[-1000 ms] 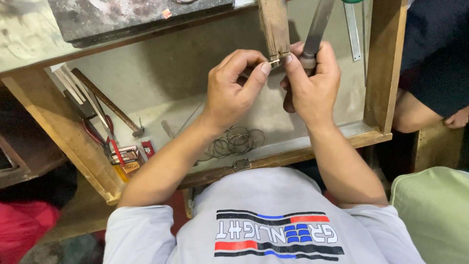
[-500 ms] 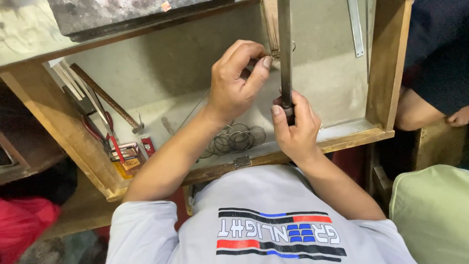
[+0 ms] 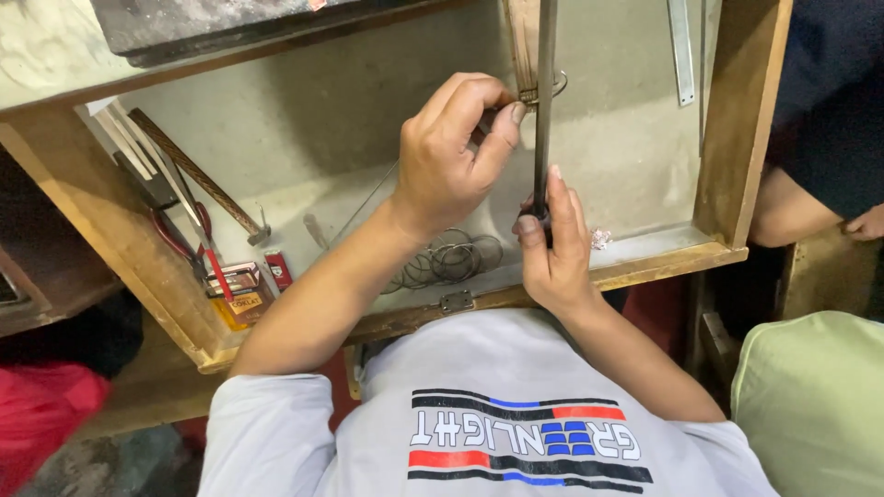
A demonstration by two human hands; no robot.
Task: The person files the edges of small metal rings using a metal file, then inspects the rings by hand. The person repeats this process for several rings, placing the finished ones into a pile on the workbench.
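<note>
My left hand (image 3: pixel 456 152) pinches a thin metal ring (image 3: pixel 545 90) against the wooden bench peg (image 3: pixel 522 41) at the top of the view. My right hand (image 3: pixel 552 244) grips the lower end of a long flat metal file (image 3: pixel 544 101), which runs upright across the ring. Both hands work over an open wooden drawer (image 3: pixel 645 262) lined with a grey sheet. The file's upper end leaves the frame.
A coil of thin wire rings (image 3: pixel 451 258) lies in the drawer below my left wrist. Pliers with red handles (image 3: pixel 198 244), a hammer (image 3: pixel 198 175) and small packets (image 3: pixel 241 290) sit at the left. Another person's arm (image 3: pixel 801 207) is at the right, beside a green cushion (image 3: pixel 810 405).
My right hand has slid down from the peg toward the drawer's front edge, drawing the file downward and upright. My left hand stays pinched at the peg.
</note>
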